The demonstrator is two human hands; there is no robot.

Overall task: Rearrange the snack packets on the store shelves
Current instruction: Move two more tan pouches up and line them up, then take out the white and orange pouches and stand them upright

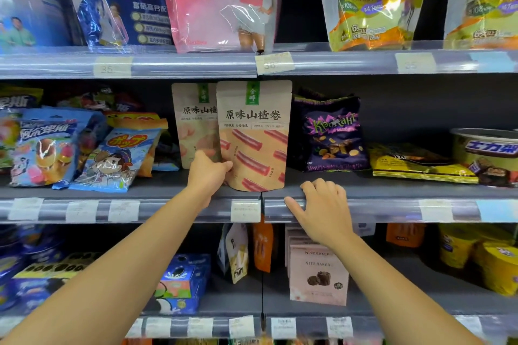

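Now | left hand (208, 173) fingers clamp kraft pouch (255, 137) | right hand (322, 210) fingers curled on grey shelf (392, 190)

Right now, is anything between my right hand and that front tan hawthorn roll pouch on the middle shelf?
Nothing visible. The right hand rests on the shelf edge, with bare shelf between it and the front tan pouch.

Grey shelf rails (378, 209) carry pale price labels (245, 210), one tilted label (274, 63) above
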